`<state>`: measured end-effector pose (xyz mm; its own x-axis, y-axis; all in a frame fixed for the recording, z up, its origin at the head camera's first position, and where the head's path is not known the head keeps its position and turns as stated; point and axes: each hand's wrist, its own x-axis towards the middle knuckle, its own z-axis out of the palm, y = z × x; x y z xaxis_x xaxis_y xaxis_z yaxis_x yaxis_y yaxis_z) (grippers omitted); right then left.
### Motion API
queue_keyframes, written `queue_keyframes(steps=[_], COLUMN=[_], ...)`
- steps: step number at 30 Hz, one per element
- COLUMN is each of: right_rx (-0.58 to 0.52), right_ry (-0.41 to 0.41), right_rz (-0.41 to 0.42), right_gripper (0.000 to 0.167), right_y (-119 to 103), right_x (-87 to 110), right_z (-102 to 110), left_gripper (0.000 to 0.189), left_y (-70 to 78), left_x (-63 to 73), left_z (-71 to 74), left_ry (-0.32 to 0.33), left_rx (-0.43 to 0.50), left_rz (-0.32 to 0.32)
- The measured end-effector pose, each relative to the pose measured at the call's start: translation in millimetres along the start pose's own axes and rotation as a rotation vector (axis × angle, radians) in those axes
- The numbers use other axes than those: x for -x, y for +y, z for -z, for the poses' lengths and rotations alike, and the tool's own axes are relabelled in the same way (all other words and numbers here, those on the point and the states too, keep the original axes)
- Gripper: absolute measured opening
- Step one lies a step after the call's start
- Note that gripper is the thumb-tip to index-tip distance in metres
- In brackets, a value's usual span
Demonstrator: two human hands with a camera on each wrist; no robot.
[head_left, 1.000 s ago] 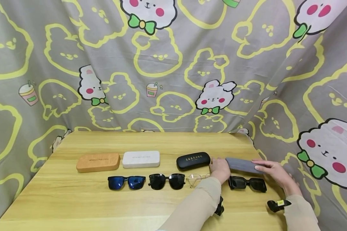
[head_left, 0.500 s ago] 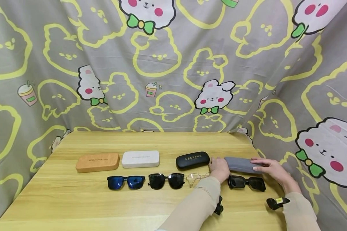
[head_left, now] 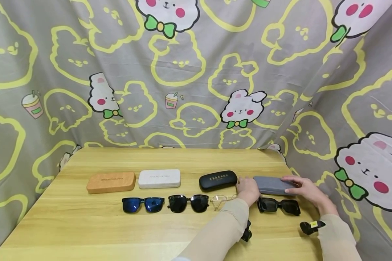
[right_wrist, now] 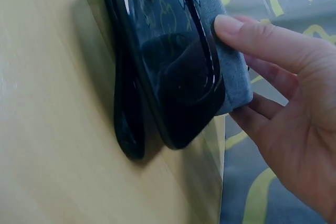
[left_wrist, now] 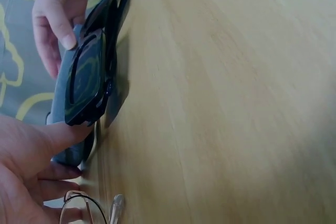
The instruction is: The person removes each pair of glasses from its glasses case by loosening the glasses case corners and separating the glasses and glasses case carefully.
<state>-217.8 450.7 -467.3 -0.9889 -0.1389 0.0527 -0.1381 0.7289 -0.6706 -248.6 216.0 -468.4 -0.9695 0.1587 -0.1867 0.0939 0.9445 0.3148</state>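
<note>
A grey glasses case [head_left: 272,185] lies at the right end of a row of cases on the wooden table [head_left: 85,224]. My left hand [head_left: 248,185] grips its left end, with the thumb against the case [left_wrist: 62,95]. My right hand [head_left: 292,184] grips its right end, thumb on the front face [right_wrist: 231,72] and fingers behind it. Black rectangular sunglasses [head_left: 278,206] lie just in front of the case, and fill the right wrist view [right_wrist: 168,61]. Thin wire glasses [head_left: 223,201] lie beside my left wrist.
Further left stand a black case [head_left: 218,180], a white case [head_left: 159,178] and a tan case [head_left: 111,182]. In front of them lie black sunglasses [head_left: 188,203] and blue-lens sunglasses [head_left: 143,204]. Patterned cloth [head_left: 196,72] hangs behind and to the right.
My right hand's fingers have crept slightly left along the grey case. The left hand, the cases and the glasses lie as before.
</note>
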Motion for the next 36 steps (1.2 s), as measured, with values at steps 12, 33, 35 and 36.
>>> queue_keyframes(steps=[12,33,35,36], right_rx=[-0.003,0.193,0.188,0.19], right_ry=[-0.035,-0.001,-0.004,-0.002], right_rz=[0.056,0.176,0.179,0.179], right_gripper=[0.057,0.047,0.047,0.046], right_y=[-2.8,-38.2,-45.4,-48.9], right_x=[-5.0,-12.7,-12.6,-12.5], right_z=[-2.7,4.2,5.3,5.5], left_gripper=[0.05,0.025,0.032,0.039], left_y=[-2.6,-18.3,-22.3,-24.5], left_x=[0.7,8.2,9.0,9.6], left_z=[1.8,40.6,44.2,45.6], left_ry=[-0.011,-0.016,-0.013,-0.015], left_rx=[-0.058,0.112,0.131,0.143], left_rz=[-0.029,-0.186,-0.21,-0.217])
